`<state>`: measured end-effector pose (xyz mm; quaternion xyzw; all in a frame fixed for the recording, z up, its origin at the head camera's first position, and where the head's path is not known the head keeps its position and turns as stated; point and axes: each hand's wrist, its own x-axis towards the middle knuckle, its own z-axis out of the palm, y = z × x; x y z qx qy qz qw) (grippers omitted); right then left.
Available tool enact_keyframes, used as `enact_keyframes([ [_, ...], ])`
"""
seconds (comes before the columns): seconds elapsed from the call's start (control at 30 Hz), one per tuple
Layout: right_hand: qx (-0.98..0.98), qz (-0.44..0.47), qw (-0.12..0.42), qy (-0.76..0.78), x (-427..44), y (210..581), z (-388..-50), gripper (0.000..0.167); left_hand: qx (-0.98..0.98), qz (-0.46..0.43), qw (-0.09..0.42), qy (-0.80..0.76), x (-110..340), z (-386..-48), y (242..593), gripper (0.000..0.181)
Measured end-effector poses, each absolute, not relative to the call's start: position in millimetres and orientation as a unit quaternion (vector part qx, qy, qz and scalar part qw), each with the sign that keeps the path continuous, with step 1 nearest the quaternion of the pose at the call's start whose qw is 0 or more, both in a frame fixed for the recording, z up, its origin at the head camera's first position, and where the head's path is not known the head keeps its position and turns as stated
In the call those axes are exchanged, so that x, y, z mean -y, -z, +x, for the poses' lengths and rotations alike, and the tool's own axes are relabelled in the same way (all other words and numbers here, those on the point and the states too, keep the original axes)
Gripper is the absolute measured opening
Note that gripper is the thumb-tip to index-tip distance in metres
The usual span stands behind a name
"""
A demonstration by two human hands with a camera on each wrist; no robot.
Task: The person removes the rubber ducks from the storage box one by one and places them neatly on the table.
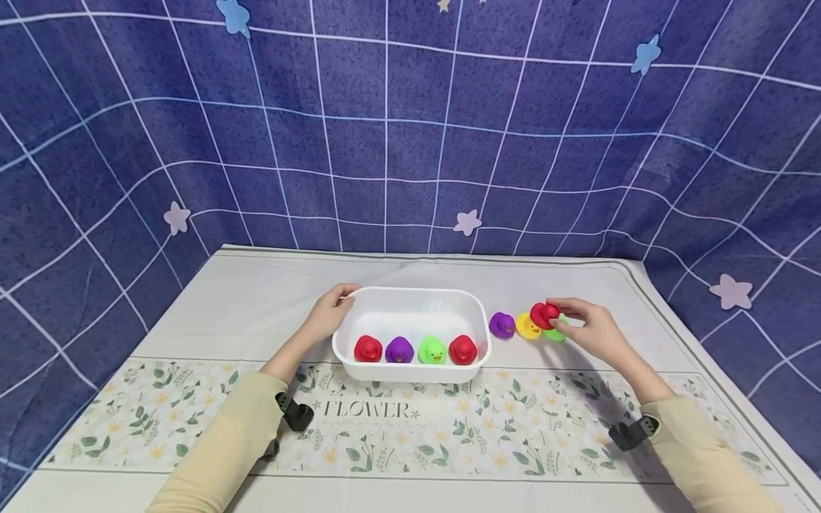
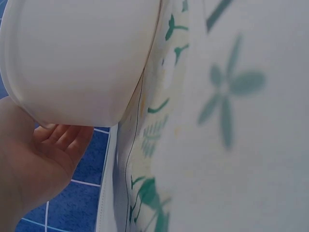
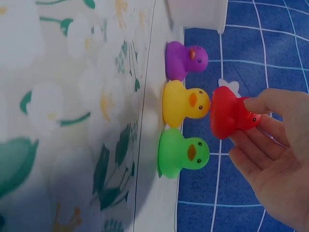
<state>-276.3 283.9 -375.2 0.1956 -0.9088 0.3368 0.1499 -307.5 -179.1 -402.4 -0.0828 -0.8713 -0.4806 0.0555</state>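
A white tub (image 1: 410, 372) stands on the table with a row of ducks inside: red (image 1: 368, 349), purple (image 1: 400, 350), green (image 1: 432, 350) and another red (image 1: 463, 350). My left hand (image 1: 330, 313) grips the tub's left end; in the left wrist view the fingers of this hand (image 2: 43, 159) curl under the rim of the tub (image 2: 63, 63). My right hand (image 1: 593, 331) pinches a red duck (image 1: 544, 315) between thumb and fingers. In the right wrist view, the hand (image 3: 280, 150) holds that duck (image 3: 224, 113) above the yellow duck (image 3: 179, 103) and green duck (image 3: 178, 153).
A purple duck (image 1: 502, 325) sits between the tub's right end and the yellow duck, all outside the tub. A floral printed band (image 1: 398, 434) crosses the white table covering in front. Behind the table hangs a blue gridded cloth (image 1: 410, 157) with stars.
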Motion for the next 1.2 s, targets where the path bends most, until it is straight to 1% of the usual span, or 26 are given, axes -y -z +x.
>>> enact_keyframes([
  [0.33,0.911,0.182,0.175,-0.326,-296,374,-276,0.036,0.873,-0.084,0.056,0.477,179,-308,402,0.034],
  [0.87,0.906,0.174,0.184,-0.339,-314,374,-274,0.035,0.872,-0.086,0.053,0.479,180,-308,404,0.034],
  [1.2,0.904,0.168,0.181,-0.349,-322,377,-273,0.036,0.873,-0.084,0.056,0.478,180,-308,403,0.034],
])
